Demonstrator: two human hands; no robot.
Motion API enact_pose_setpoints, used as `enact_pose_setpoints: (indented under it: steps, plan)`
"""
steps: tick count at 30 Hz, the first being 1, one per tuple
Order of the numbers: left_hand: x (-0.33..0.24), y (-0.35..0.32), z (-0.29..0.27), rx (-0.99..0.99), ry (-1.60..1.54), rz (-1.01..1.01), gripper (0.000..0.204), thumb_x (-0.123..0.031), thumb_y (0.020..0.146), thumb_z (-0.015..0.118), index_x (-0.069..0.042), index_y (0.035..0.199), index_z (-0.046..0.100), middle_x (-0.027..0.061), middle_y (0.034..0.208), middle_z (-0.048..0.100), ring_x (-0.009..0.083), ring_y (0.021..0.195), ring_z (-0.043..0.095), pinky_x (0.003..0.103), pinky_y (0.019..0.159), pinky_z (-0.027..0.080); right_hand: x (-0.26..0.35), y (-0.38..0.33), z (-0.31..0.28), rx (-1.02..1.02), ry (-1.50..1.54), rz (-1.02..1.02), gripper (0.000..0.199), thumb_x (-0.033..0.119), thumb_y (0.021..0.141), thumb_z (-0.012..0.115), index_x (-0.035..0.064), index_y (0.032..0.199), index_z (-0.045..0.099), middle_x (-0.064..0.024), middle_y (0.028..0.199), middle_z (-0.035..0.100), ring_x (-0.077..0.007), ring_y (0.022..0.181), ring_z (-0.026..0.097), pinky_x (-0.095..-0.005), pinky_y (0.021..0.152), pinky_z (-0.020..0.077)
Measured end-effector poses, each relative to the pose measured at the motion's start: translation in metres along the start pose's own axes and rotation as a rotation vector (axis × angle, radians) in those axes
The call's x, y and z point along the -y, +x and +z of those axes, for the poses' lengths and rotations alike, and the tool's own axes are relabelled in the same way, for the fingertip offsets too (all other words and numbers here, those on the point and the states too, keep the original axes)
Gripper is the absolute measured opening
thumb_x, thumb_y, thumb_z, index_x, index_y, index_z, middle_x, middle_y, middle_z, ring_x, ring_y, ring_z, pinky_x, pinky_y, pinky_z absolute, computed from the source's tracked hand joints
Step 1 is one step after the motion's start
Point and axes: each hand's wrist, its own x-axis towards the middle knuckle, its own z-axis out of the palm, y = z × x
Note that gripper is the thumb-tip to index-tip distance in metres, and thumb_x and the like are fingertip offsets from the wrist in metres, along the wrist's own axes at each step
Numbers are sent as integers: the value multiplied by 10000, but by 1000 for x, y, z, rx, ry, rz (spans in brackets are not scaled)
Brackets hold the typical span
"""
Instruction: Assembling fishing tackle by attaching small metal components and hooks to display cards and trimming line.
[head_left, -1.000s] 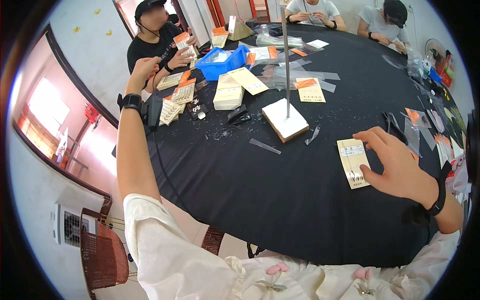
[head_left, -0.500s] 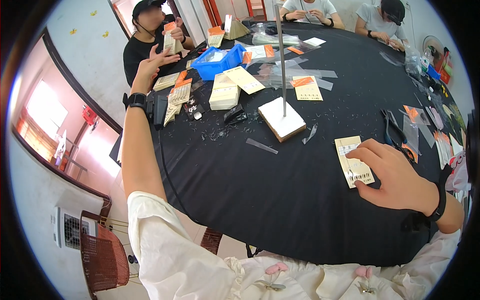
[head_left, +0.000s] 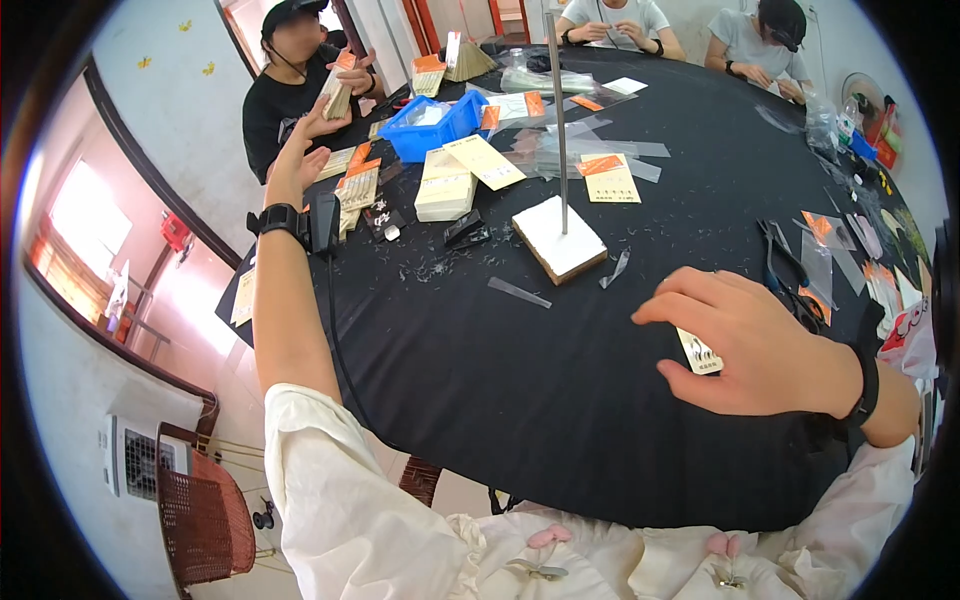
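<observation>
Right hand (head_left: 760, 345) flat over a small pale card (head_left: 699, 352) on the matte black round table (head_left: 520, 400), fingers curled loosely and pressing on it rather than gripping. Card thin, rectangular, mostly hidden under the palm; only one corner showing, so long axis hard to judge, perhaps running away toward the far rim. Left hand (head_left: 300, 150) raised at the table's far left edge, fingers spread open, empty. White square block (head_left: 560, 238) with upright metal rod (head_left: 558, 110) standing at centre.
</observation>
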Motion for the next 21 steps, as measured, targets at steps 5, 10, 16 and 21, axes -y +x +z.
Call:
enact_pose_setpoints:
  steps: [5, 10, 16, 21]
  plan:
    - [35, 32, -22, 190, 144, 365, 744, -345, 808, 654, -16, 1352, 269, 183, 1387, 264, 300, 1246, 348, 396, 975, 420, 5, 18, 3, 32, 14, -65, 289, 182, 756, 660, 56, 1001, 575, -99, 909, 557, -271, 754, 582, -366, 690, 446]
    - [44, 10, -5, 41, 179, 732, 778, -341, 713, 753, -60, 1291, 316, 165, 1332, 339, 187, 1244, 363, 382, 935, 445, 6, 21, 3, 76, 25, -54, 277, 183, 753, 661, 59, 987, 581, -89, 911, 567, -257, 740, 585, -363, 674, 442]
    - [14, -12, 30, -88, -760, -300, 722, -306, 787, 711, 44, 1282, 319, 222, 1263, 426, 328, 1095, 537, 402, 948, 475, 3, 18, -2, 71, 8, -25, 258, 168, 744, 668, 65, 968, 593, -73, 923, 584, -238, 776, 587, -342, 694, 436]
    - [12, -8, 45, -166, -894, -23, 274, -39, 891, 505, 126, 1109, 481, 250, 1111, 585, 387, 1041, 588, 420, 873, 552, -2, 12, -9, 98, -17, 65, 237, 153, 747, 666, 76, 964, 609, -65, 922, 594, -230, 803, 590, -333, 718, 434]
